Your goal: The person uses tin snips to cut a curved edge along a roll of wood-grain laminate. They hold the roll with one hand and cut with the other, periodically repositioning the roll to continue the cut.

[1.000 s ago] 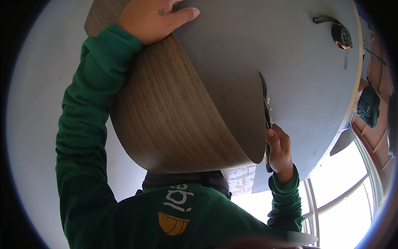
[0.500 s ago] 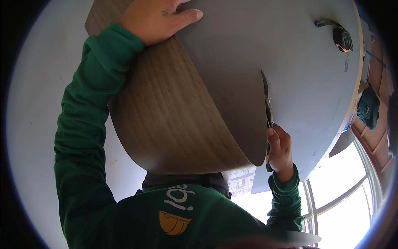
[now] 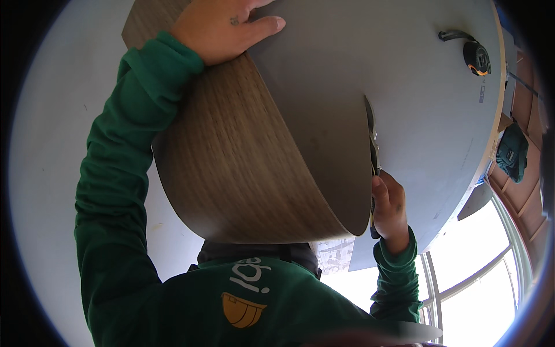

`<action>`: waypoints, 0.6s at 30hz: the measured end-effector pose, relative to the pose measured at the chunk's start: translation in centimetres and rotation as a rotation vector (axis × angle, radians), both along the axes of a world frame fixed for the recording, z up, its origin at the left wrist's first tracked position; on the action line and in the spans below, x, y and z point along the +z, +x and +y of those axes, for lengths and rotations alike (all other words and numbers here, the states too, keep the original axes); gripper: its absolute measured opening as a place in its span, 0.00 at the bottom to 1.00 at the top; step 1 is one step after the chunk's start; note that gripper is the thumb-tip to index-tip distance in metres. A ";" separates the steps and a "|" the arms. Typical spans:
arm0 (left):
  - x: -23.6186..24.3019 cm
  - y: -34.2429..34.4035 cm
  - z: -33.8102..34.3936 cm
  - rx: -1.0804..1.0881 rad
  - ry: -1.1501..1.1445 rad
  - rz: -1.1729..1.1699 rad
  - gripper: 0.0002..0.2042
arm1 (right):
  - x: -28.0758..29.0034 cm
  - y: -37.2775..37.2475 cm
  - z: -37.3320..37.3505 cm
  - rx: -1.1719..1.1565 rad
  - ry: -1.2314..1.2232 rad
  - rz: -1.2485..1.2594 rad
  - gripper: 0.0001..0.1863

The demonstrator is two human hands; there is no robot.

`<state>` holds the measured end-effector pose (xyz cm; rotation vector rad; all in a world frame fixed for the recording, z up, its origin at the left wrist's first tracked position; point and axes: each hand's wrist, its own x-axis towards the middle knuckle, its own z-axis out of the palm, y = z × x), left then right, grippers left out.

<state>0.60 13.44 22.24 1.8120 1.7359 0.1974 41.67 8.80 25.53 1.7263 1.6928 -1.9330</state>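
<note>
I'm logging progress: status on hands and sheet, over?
Left hand on wood-grain sheet, sheet curled. Right hand gripping shears by the sheet's edge. Tape measure off right, apart from shears.

A workshop or similar work area; the exact kind cannot be told.
The signs: a wood-grain sheet (image 3: 231,150) left of centre, shears (image 3: 371,124) right of centre, a broad grey board (image 3: 428,115) with a tape measure (image 3: 477,56) at upper right, a dark bag (image 3: 512,153) near reddish tiles (image 3: 528,118) at the right edge, bright window panes (image 3: 477,289) at lower right.
</note>
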 end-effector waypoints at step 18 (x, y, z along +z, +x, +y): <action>-0.2 -0.2 0.2 0.019 -0.103 0.074 0.36 | 0.4 -0.9 1.2 0.039 0.020 -0.028 0.28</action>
